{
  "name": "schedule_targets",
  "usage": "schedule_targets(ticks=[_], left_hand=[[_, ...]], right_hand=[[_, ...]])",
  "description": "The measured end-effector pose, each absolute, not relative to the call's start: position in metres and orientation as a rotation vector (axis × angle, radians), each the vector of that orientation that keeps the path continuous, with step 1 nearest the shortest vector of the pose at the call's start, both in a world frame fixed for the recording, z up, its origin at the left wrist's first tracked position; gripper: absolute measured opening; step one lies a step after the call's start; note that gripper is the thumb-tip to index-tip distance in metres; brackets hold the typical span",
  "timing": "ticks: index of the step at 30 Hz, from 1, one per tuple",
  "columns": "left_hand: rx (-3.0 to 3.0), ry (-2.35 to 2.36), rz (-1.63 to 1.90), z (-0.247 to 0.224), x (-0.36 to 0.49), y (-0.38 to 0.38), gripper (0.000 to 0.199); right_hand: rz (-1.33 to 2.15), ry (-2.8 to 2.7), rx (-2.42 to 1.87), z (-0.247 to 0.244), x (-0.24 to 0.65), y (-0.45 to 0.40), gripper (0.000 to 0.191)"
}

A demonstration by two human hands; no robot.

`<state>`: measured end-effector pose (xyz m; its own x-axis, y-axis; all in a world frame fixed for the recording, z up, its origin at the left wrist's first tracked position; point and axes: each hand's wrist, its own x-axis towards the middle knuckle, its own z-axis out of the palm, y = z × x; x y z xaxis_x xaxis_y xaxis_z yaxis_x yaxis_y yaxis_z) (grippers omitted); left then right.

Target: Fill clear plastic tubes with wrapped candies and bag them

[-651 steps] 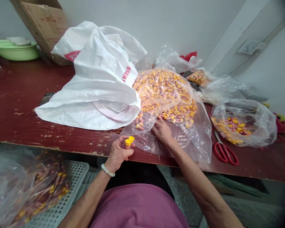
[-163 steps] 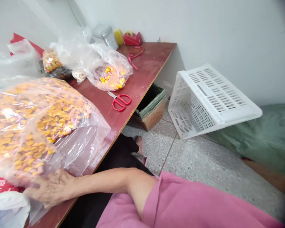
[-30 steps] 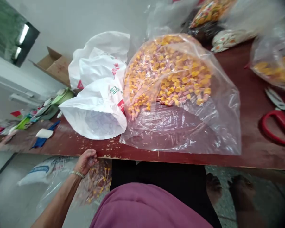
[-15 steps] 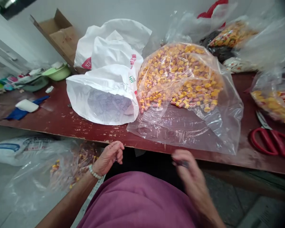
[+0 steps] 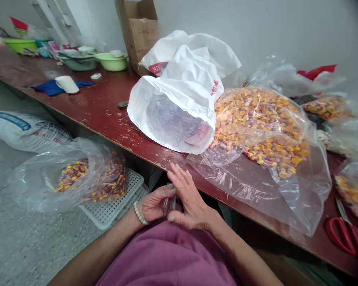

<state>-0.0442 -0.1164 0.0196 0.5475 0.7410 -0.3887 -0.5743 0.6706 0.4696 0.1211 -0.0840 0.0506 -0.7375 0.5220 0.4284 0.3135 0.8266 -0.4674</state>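
My left hand (image 5: 156, 204), with a beaded bracelet at its wrist, is closed on a small clear plastic piece (image 5: 169, 200) over my lap. My right hand (image 5: 189, 198) is beside it, fingers stretched out and spread, its palm side turned to the plastic. Above the hands, a white sack (image 5: 185, 67) lies on the red table with its mouth open, and thin translucent items (image 5: 173, 119) show inside. To its right lies a large clear bag of small yellow-capped pieces (image 5: 265, 115).
Red-handled scissors (image 5: 343, 234) lie at the right. On the table's left are a white cup-like object (image 5: 67, 84) on blue cloth, and a green basin (image 5: 111, 62). A clear bag (image 5: 74, 174) and a white crate (image 5: 107, 216) are below the table edge.
My hands have come together from apart, my right hand moving left and opening. The view has turned left, showing more of the table's left side and the floor.
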Motion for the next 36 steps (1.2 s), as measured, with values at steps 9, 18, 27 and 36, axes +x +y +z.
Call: schedule_targets(ticks=[9, 18, 27, 36], left_hand=[[0.296, 0.837, 1.147, 0.021, -0.087, -0.093, 0.04], [0.624, 1.08, 1.49, 0.024, -0.119, -0.056, 0.03], [0.802, 0.876, 1.357, 0.028, -0.096, -0.037, 0.05], [0.393, 0.928, 1.466, 0.02, -0.129, -0.04, 0.043]], right_hand=[[-0.034, -2.519, -1.054, 0.043, 0.035, 0.06, 0.036], [-0.037, -2.478, -0.984, 0.047, 0.029, 0.073, 0.027], [0.838, -1.986, -0.82, 0.037, 0.034, 0.002, 0.027], [0.067, -2.455, -1.229, 0.046, 0.004, 0.083, 0.028]])
